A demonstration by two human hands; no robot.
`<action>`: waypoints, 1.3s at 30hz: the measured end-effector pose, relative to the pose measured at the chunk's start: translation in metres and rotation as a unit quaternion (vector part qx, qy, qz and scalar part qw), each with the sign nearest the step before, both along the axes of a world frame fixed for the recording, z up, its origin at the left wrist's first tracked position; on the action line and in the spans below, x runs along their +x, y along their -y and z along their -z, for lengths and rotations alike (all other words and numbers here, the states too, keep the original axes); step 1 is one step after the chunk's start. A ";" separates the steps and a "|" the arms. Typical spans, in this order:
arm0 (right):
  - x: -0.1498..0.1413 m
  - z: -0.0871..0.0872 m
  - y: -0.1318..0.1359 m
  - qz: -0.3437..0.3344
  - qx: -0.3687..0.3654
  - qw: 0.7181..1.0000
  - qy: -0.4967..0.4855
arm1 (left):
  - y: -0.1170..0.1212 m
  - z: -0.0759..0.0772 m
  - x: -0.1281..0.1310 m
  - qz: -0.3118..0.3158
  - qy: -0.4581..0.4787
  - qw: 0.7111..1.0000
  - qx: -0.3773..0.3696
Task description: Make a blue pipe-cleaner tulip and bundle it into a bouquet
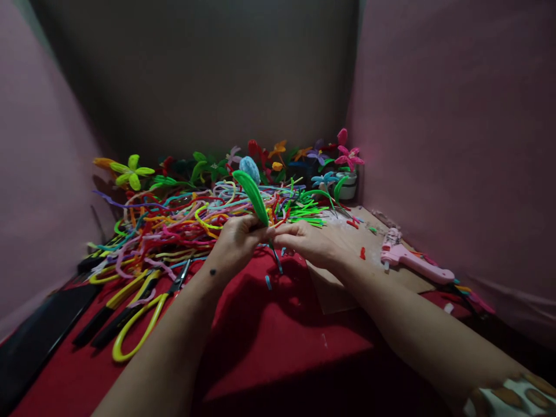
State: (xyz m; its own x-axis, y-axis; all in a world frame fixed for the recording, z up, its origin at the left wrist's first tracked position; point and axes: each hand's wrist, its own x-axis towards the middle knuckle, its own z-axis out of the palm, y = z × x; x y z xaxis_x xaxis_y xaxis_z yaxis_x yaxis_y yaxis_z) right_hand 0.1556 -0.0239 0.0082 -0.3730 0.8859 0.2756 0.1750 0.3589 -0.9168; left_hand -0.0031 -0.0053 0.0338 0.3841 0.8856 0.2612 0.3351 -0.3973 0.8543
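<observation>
My left hand (237, 240) pinches the base of a green pipe-cleaner leaf (253, 198) in front of me. Just behind that leaf shows a light blue fuzzy bud (249, 169), which looks part of the same pipe-cleaner flower. From between my hands a thin dark stem (275, 258) hangs down, tilted, with a blue lower end. The fingertips of my right hand (306, 240) are pressed together on the stem beside the left thumb. My fingers hide the join of leaf and stem.
Loose coloured pipe cleaners (174, 226) are heaped behind my hands, with finished flowers (132, 172) along the back. At the left lie yellow-handled scissors (143, 330) and pliers (110, 310). A pink glue gun (412, 260) rests on cardboard (332, 289) at the right. Blue scraps (268, 282) dot the red cloth (278, 359).
</observation>
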 end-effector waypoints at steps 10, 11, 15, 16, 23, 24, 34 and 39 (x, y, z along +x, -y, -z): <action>0.004 0.007 -0.005 -0.091 -0.138 0.982 -0.089 | -0.005 0.004 -0.009 0.110 0.099 0.974 -0.174; 0.004 0.009 -0.005 -0.092 -0.147 0.980 -0.097 | -0.006 0.005 -0.009 0.118 0.114 0.970 -0.179; 0.002 0.012 -0.007 -0.066 -0.134 0.982 -0.112 | -0.008 0.008 -0.008 0.122 0.146 0.966 -0.176; 0.002 0.013 -0.007 -0.053 -0.128 0.984 -0.116 | -0.008 0.008 -0.007 0.118 0.145 0.967 -0.172; -0.002 0.016 -0.008 0.013 -0.061 0.994 -0.094 | 0.000 0.004 0.002 0.014 0.099 0.992 -0.077; -0.002 0.015 -0.007 0.015 -0.055 0.994 -0.088 | 0.000 0.004 0.003 0.011 0.090 0.994 -0.058; 0.000 -0.001 0.001 -0.034 -0.081 0.996 -0.012 | -0.001 -0.003 -0.005 0.051 -0.006 0.999 -0.012; 0.003 0.010 -0.007 -0.071 -0.106 0.988 -0.085 | -0.002 -0.001 -0.008 0.103 0.096 0.979 -0.148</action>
